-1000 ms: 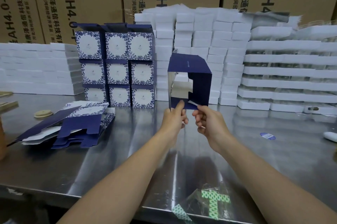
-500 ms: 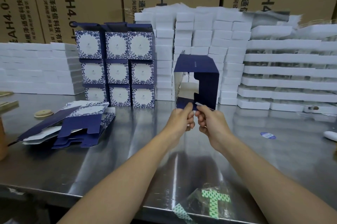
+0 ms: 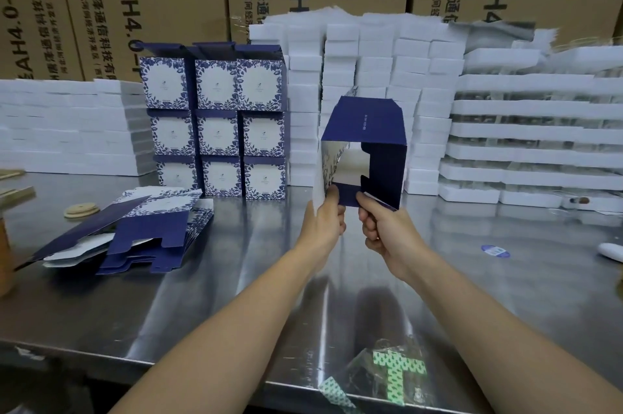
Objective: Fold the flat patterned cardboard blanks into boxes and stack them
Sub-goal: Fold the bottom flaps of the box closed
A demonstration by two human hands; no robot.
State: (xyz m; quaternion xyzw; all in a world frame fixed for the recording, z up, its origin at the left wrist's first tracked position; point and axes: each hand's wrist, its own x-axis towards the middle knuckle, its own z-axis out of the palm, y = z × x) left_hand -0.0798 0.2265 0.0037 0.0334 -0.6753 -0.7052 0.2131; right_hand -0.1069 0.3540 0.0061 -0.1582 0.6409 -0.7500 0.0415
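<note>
— While you are looking along the steel bench from the left, what is lying there?

— Some round wooden discs are sitting at the far left. Just beside them a loose pile of flat navy-and-floral blanks is lying fanned out.

— And behind the pile?

— Folded patterned boxes are standing three wide and three high, with the top row's flaps sticking up. They are standing right against a wall of white foam blocks.

— Where is the box being worked on?

— A half-formed navy box is being held up above the bench at the centre. Its open end is facing the camera, and a notched flap is covering the right side of the opening. The left hand is pinching its lower left corner, thumb on the bottom flap. The right hand is gripping the lower right edge with curled fingers. The two hands are sitting close together.

— Anything further right?

— White foam trays are lying in stacked layers, and a small blue sticker is lying on the bench in front of them.
</note>
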